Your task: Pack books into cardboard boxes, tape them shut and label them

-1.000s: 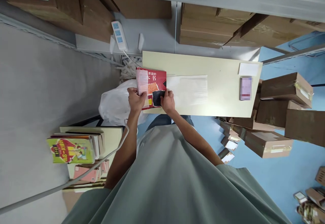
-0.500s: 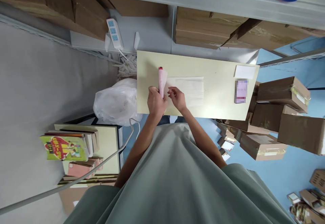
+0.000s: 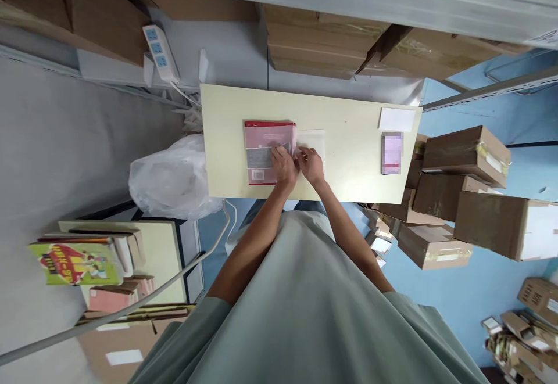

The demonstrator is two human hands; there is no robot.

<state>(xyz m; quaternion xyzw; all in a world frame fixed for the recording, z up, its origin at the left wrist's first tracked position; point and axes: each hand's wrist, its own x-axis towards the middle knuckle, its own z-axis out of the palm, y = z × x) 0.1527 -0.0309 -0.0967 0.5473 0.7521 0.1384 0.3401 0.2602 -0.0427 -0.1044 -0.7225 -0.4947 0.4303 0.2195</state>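
Observation:
A book point(image 3: 261, 140) with a pink and grey cover, red edges and a barcode lies flat on the pale table. My left hand point(image 3: 284, 166) rests on its right part, fingers laid over the cover, its thumb close to the book's right edge. Just beside it, my right hand point(image 3: 311, 166) has its fingers pinched together at that edge, on what looks like a thin whitish sheet point(image 3: 314, 137). Part of this sheet extends to the right of the book on the table; the rest is hidden by the book and my hands.
The table point(image 3: 349, 180) also carries a white paper point(image 3: 396, 119) and a blurred purple item point(image 3: 392, 153). A plastic bag point(image 3: 170, 178) hangs at its left. A power strip point(image 3: 161, 53) and cardboard boxes point(image 3: 322, 44) are behind; more boxes point(image 3: 464, 155) are stacked right.
The book, previously held upright on its edge by my left hand, now lies flat over the sheet's left part. My right hand has moved in to the book's right edge. The view has shifted.

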